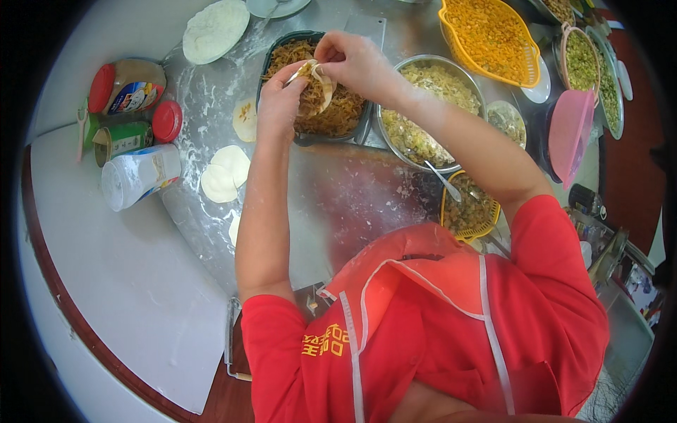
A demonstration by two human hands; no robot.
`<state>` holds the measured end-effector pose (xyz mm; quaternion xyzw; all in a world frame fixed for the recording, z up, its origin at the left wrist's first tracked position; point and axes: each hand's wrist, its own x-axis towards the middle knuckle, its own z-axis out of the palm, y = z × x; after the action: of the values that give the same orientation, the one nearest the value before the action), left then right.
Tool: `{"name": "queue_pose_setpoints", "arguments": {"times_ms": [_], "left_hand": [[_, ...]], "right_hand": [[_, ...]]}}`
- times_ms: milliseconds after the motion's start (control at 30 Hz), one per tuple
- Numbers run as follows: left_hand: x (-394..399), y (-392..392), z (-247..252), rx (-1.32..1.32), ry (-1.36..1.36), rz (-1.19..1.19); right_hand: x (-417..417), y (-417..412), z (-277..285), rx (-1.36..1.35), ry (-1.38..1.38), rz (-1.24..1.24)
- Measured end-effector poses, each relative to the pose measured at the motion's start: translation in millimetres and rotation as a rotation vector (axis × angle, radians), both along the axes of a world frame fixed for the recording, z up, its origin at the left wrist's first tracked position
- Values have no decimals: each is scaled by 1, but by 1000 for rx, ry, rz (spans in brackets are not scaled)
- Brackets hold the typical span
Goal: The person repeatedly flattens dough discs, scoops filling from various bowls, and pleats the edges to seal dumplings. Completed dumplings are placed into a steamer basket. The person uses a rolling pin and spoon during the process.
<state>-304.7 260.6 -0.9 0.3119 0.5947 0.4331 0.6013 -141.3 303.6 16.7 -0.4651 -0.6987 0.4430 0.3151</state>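
Note:
Both hands are raised over a dark green tub of brown shredded filling. Between them is a thin dough wrapper with brown filling in it, its edge partly gathered. My left hand holds the wrapper's left side, while the fingers of my right hand pinch its upper edge. Flat round dough wrappers lie overlapping on the floured metal table, left of my left forearm. Another wrapper with a brown smear lies beside the tub. My left forearm hides part of a lower wrapper.
Right of the tub is a metal bowl of pale chopped filling with a spoon. Yellow baskets of filling stand beyond and nearer. Plastic jars and a can stand at left, a plate of flour at the back.

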Motion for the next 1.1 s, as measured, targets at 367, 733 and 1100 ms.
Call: {"name": "queue_pose_setpoints", "arguments": {"times_ms": [367,733,1100], "left_hand": [[-8,4,14,-55,-52,-119],[-18,13,24,-81,47,-287],[-46,16,84,114,-122,-240]], "right_hand": [[4,3,0,232,-126,141],[5,3,3,570,-148,169],[10,15,36,-423,478,-42]]}}
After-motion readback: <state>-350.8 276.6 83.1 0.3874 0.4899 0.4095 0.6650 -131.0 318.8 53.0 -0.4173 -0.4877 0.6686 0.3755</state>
